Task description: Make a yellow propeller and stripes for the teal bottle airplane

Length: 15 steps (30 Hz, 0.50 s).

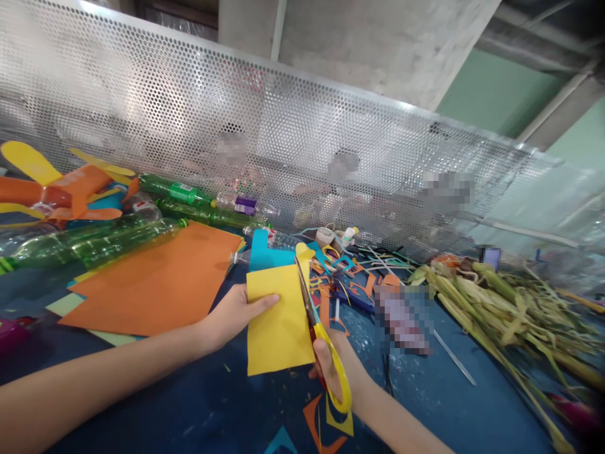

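My left hand (241, 312) grips the left edge of a yellow sheet of paper (276, 328), thumb lying on top of it. In my right hand (333, 366) is a pair of scissors (326, 340) with yellow and red handles, my fingers wrapped through the loops. The blades point away from me and lie along the sheet's right side, near its upper right corner. A narrow yellow piece with a rounded end (305, 252) sticks up by the blade tips. Behind the sheet, blue paper (269, 255) lies around a clear plastic bottle.
Orange sheets (161, 284) are stacked at the left beside green plastic bottles (118, 243) and an orange-and-yellow paper propeller craft (70, 189). Colored paper scraps (331, 435) lie near and beyond my hands. Dried corn husks (501, 309) cover the right side. A perforated metal panel (293, 132) stands behind.
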Tool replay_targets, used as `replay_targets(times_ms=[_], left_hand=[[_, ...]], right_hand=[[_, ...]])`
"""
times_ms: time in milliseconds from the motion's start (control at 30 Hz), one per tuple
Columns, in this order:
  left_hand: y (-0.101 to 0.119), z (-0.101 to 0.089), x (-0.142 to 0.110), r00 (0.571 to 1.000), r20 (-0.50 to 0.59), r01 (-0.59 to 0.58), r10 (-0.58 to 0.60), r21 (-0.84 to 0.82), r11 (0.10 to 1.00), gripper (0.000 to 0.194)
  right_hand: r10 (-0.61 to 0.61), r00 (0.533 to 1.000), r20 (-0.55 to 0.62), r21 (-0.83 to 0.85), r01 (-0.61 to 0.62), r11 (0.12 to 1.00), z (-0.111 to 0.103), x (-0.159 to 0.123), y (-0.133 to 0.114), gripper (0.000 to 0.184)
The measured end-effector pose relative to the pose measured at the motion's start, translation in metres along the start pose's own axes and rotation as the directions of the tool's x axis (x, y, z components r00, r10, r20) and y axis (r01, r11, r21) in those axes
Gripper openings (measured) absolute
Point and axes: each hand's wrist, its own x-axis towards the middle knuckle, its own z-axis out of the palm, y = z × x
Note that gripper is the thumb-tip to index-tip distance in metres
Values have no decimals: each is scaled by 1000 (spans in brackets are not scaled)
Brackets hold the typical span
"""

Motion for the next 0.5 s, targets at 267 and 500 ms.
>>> replay_targets(times_ms=[267,500], left_hand=[[8,-10,10,998,-63,7,-3,58,998,36],[41,-102,50,864,-392,-97,316,485,869,21]], right_hand=[[120,992,25,-33,-120,992,-9,8,5,51],[176,983,-52,-735,-157,659,-55,15,-19,36]])
